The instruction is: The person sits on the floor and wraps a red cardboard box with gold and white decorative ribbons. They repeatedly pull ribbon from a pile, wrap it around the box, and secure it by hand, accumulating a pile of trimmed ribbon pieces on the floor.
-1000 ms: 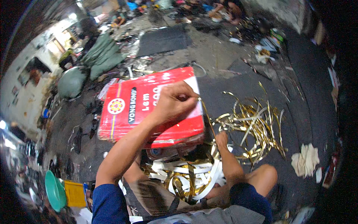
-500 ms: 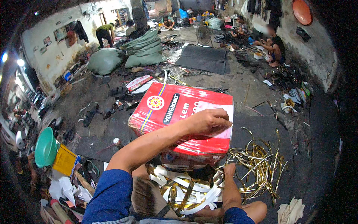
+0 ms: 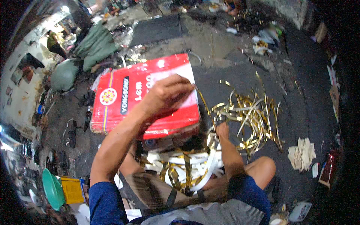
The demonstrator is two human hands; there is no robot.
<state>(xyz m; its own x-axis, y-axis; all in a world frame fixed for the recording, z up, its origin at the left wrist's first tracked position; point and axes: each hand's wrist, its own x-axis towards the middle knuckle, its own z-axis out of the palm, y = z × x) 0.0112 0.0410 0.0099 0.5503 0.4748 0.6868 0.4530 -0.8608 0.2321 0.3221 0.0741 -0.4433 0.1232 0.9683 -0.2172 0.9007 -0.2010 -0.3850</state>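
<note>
A red and white rectangular box (image 3: 123, 101) lies on the floor in front of me. My left hand (image 3: 167, 93) rests on top of it, fingers pinched on a thin gold strip (image 3: 204, 107) that runs down off the box's right edge. My right hand (image 3: 222, 130) is lower, at the other end of that strip, closed among a loose heap of gold strips (image 3: 251, 116) on a dark mat. A coil of white and gold strips (image 3: 187, 168) sits in my lap below the box.
A crumpled pale cloth (image 3: 302, 153) lies at the right. A green basin (image 3: 52, 189) and a yellow container (image 3: 73, 189) stand lower left. Green sacks (image 3: 92, 47) and a dark mat (image 3: 155, 28) lie beyond the box, and another person (image 3: 54, 43) bends over at far left.
My head has turned, so the whole scene has shifted in view. My left hand stays on the box with the strip, and my right hand stays in the gold strips.
</note>
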